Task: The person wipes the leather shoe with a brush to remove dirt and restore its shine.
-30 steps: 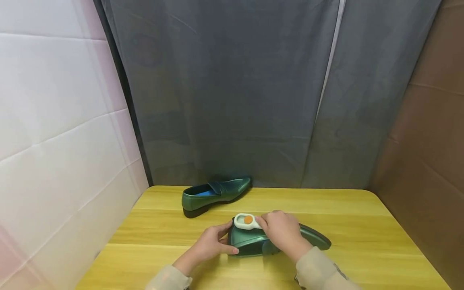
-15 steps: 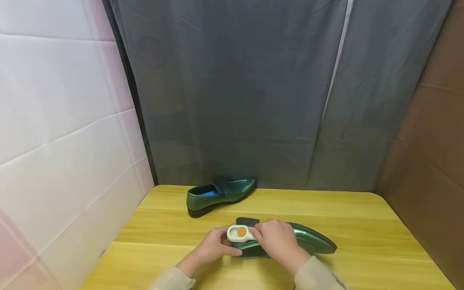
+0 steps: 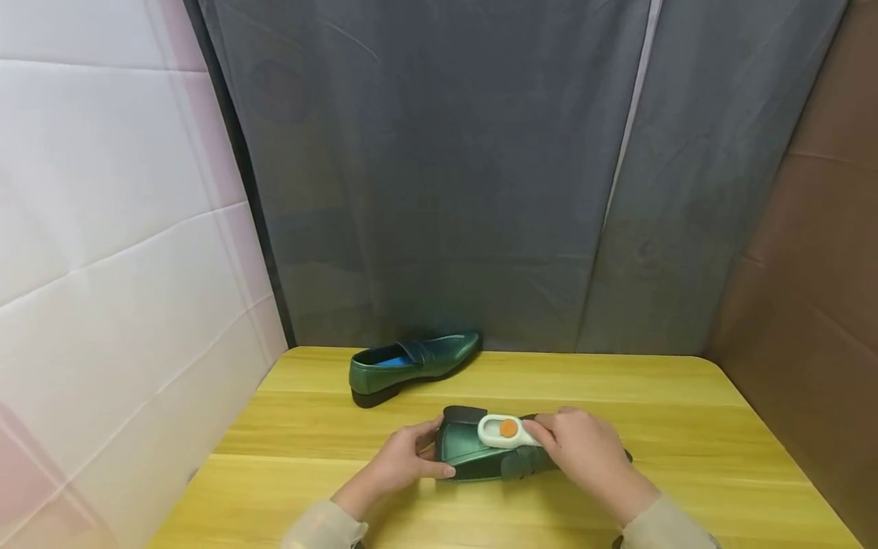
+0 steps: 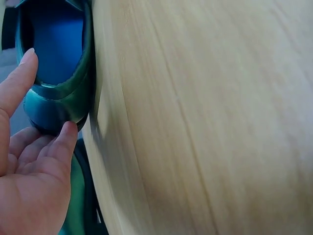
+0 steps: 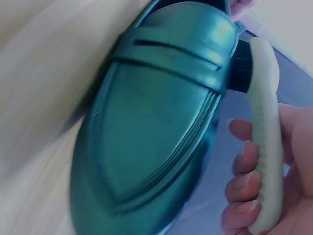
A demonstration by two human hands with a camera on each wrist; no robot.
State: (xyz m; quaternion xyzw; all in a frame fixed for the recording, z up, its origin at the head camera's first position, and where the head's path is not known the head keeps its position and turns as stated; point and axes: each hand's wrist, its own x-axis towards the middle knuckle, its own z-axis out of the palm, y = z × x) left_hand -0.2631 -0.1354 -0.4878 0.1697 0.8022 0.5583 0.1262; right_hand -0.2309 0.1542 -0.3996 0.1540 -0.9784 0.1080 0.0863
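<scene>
A green loafer [image 3: 459, 441] lies tipped on its side near the middle of the table, its opening towards me and its dark heel upward. My left hand [image 3: 399, 463] grips its heel end, with the thumb at the rim of the opening and the fingers behind the heel in the left wrist view. My right hand [image 3: 583, 446] holds a white handled tool with an orange button [image 3: 499, 430] against or just over the loafer's upturned side. In the right wrist view the fingers curl round its ribbed handle [image 5: 268, 147]. What is on the tool's underside is not clear.
A second green loafer [image 3: 418, 364] with a blue insole stands upright at the table's back edge, left of centre. The yellow wooden table [image 3: 274, 427] is bounded by a grey curtain [image 3: 439, 191] behind and cloth panels at both sides.
My right hand first shifts the tool slightly left to the heel end, then right along the loafer's side. The loafer rolls a little; my left hand stays at its heel.
</scene>
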